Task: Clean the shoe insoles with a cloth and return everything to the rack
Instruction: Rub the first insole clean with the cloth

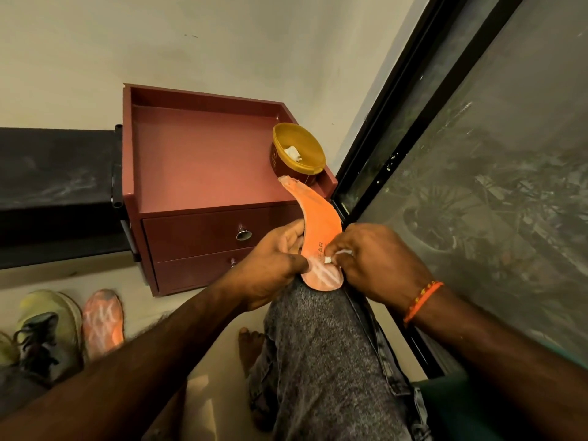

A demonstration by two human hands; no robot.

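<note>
Orange insole (321,224) on knee — left hand (273,265) gripping its edge, right hand (375,262) pinching white cloth (327,259).

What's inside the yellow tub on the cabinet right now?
The tub holds a small crumpled white piece, perhaps cloth or tissue, lying on its yellow bottom. Nothing else shows inside. The near wall hides part of the bottom, so I can't rule out more there.

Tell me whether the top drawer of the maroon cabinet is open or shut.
Shut. The top drawer front sits flush with the cabinet face, its round knob showing and no gap around it.
</note>
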